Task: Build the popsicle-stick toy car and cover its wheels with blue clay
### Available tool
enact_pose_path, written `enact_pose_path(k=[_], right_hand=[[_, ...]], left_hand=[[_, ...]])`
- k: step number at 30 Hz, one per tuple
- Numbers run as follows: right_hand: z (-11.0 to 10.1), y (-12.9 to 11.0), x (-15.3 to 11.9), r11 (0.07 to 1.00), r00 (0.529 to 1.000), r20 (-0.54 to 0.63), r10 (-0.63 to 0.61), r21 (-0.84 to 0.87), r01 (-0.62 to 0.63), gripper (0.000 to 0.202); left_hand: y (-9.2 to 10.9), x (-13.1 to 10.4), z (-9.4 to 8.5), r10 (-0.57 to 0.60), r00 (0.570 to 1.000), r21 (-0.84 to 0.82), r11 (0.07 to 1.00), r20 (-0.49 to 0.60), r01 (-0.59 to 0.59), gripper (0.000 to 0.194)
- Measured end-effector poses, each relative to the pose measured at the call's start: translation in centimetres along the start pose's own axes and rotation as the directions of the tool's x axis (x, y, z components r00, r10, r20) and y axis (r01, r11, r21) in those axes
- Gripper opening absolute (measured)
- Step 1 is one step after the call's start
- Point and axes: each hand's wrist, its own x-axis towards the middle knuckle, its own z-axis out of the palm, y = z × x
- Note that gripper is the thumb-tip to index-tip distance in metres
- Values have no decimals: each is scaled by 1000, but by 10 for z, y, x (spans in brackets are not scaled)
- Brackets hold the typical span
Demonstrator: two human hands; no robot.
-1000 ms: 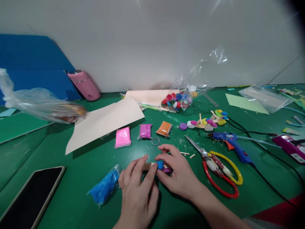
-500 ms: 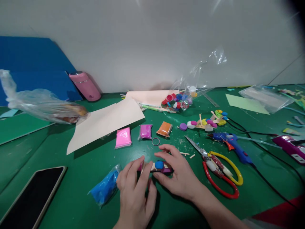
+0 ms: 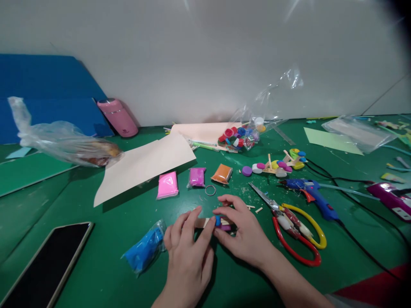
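Between my two hands, low over the green table, is a small craft-stick model (image 3: 201,223). It has pale wooden sticks, a blue lump (image 3: 218,220) on top and a purple part (image 3: 226,228) below. My left hand (image 3: 189,252) grips its left side, the index fingertip against the blue lump. My right hand (image 3: 245,231) curls around the right end, thumb and fingers on either side. Fingers hide much of the model. Beside my left hand rests a clear packet of blue clay (image 3: 144,249). A thin ring (image 3: 210,190) lies beyond the hands.
Scissors (image 3: 289,224) and a blue glue gun (image 3: 310,194) with its cord lie at right. Pink (image 3: 168,185), magenta (image 3: 196,177) and orange (image 3: 221,174) clay packets sit ahead. A stick-and-cap assembly (image 3: 278,167) stands behind the scissors. A phone (image 3: 48,265) is at left.
My left hand has shifted slightly right, its index finger now partly over the blue lump. The right fingers have closed in nearer to the model.
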Motion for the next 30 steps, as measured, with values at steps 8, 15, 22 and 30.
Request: enact_pose_path(k=[8,15,22,30], right_hand=[[2,1,0,1000,1000,-2,2,-2,-2,26],[-6,0,-1,999,999,41,19,-46,-17,52],[-11,6,-14,989,996,65,57,-137,-48,48],[-5,12,-16,976,999,35,26,-219,-18,35]], left_hand=[[2,1,-1,12,1000,10,1000,-14,-12,46],[-1,0,-2,-20,989,-51,999,-145,12,47],[-8,-4,-18,-244,910,-131,969,-334,212,36],[-20,-41,-44,-418,836,-111,907,-356,406,32]])
